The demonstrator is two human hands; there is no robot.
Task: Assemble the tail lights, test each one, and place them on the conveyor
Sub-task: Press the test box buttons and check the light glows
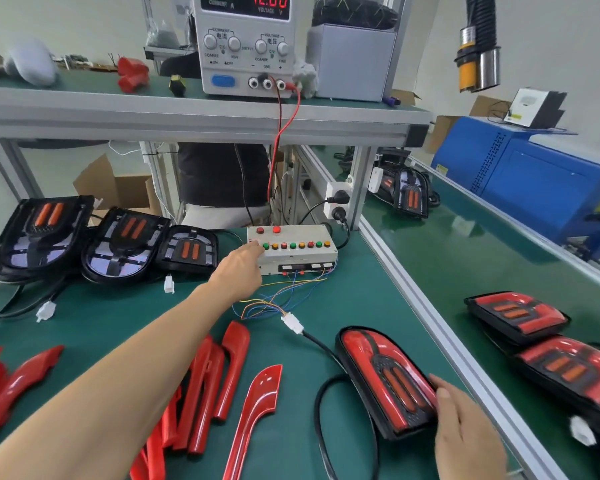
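Left hand (239, 271) reaches forward to the white test box with coloured push buttons (293, 249), fingers curled loosely, fingertips on its left end by the first green button; holds nothing. Right hand (465, 424) lies half open, fingers flat against the near edge of the red-and-black assembled tail light (383, 379) on the green bench (326, 299). Light's black cable (323, 348) runs to a white connector (293, 323) between the hands. Loose red trim pieces (222, 375) lie under the left forearm. Finished red tail lights (520, 317) sit on the green conveyor (447, 244) right of the right hand.
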